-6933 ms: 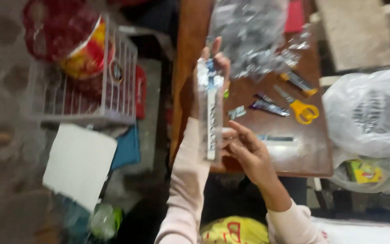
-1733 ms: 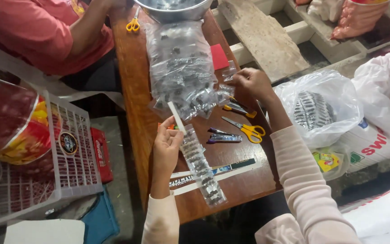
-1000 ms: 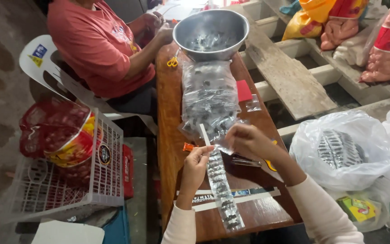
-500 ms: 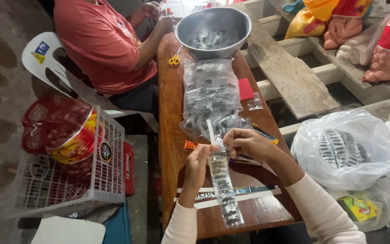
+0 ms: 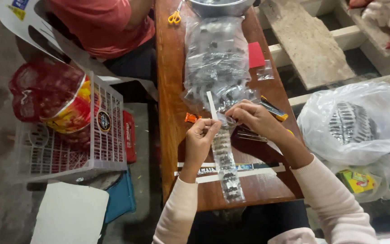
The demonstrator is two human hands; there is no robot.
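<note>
Hands at the upper end of a long strip of small clear packets (image 5: pixel 225 165), which hangs down over the wooden table (image 5: pixel 170 90) toward its near edge: the left hand (image 5: pixel 200 138) is closed on the strip's left side and the right hand (image 5: pixel 253 118) pinches its top. The strip looks light, limp and slippery, probably best held by its white backing band (image 5: pixel 211 105) or sealed edges.

Thing: long clear plastic strip of small sealed packets (image 5: pixel 225 168) holding dark pieces
Pose: lengthwise, top end raised
Place: lower end reaches the brown wooden worktop's (image 5: pixel 172 90) near edge
</note>
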